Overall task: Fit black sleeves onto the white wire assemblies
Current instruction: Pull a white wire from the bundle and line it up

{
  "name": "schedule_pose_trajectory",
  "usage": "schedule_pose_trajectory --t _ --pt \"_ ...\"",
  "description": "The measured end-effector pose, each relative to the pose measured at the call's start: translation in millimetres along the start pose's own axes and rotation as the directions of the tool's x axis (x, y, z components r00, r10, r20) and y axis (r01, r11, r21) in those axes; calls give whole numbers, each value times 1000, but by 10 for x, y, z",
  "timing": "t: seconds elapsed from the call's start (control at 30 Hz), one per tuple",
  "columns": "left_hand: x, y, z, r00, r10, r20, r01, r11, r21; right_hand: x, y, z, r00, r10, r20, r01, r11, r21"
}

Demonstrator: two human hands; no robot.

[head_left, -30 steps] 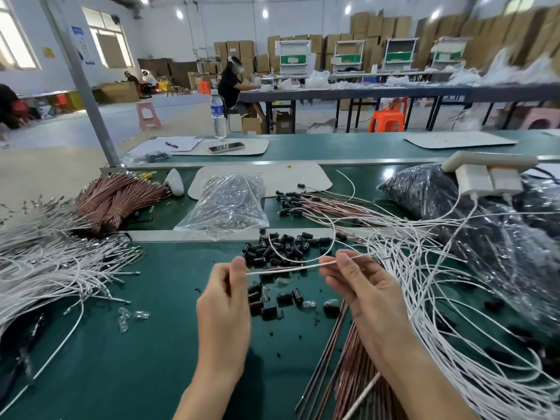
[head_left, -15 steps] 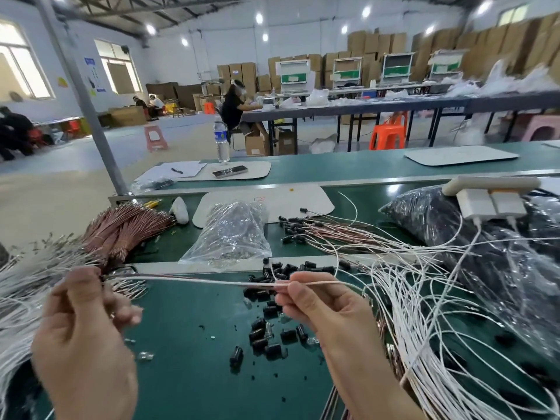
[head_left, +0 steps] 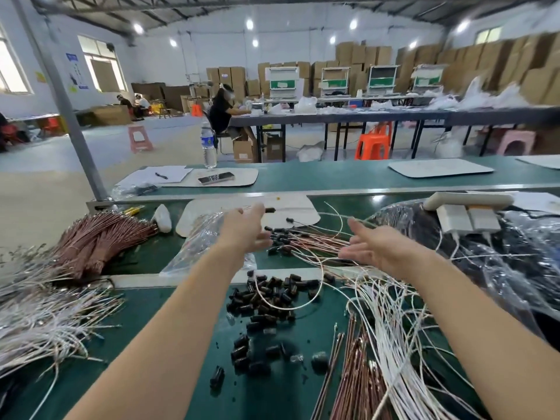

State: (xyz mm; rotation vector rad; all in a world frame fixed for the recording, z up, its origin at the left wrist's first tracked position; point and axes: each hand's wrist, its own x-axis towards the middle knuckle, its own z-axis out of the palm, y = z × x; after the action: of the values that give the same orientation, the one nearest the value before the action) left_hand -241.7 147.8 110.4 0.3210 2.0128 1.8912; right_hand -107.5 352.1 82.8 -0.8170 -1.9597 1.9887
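Green matting covers the workbench, with a factory hall of stacked cardboard boxes and other benches behind it.

Head view: both arms stretch forward across the bench. The left hand is open, its fingers straight and spread, and holds nothing that I can see. The right hand is open too, palm turned inward, and empty. Between and just beyond them lies a loose heap of thin wires with black ends, most likely the place for done pieces.

The black sleeves lie scattered in the middle of the bench between the forearms. The white wires sprawl in a tangle under the right forearm, and a second bundle lies at the left edge. A brown wire bundle sits at the left rear, beside a clear plastic bag.

The hands seem to be between pieces, so the step to get right is the next pick. Take one sleeve from the edge of the scatter, where a pinch will not knock the others about. Draw a single white wire out by its end, slowly, because these springy strands will probably drag their neighbours along. One wire loop lies across the sleeves and could sweep some away if it is snagged.
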Motion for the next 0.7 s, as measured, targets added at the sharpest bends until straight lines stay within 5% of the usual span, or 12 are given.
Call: schedule_pose_trajectory --t 0.1,0.23,0.37,0.63,0.7 --pt "-147 -277 -77 998 20 56 -37 951 306 -29 497 -20 993 -104 -59 95 986 -140" --pt "-633 -735 -444 985 171 18 -146 779 610 -302 852 23 912 -376 -166 260 841 -475" --pt "-1127 -1298 -640 968 242 -69 -121 688 716 -616 995 168 863 -492 -110 321 705 -633" --pt "-1501 -1645 -77 950 221 221 -312 609 730 -1036 1307 435 906 -418 65 278 474 -835" --pt "-1560 -1627 26 908 303 289 -404 453 795 -1114 1358 427 898 -434 76 283 434 -855"
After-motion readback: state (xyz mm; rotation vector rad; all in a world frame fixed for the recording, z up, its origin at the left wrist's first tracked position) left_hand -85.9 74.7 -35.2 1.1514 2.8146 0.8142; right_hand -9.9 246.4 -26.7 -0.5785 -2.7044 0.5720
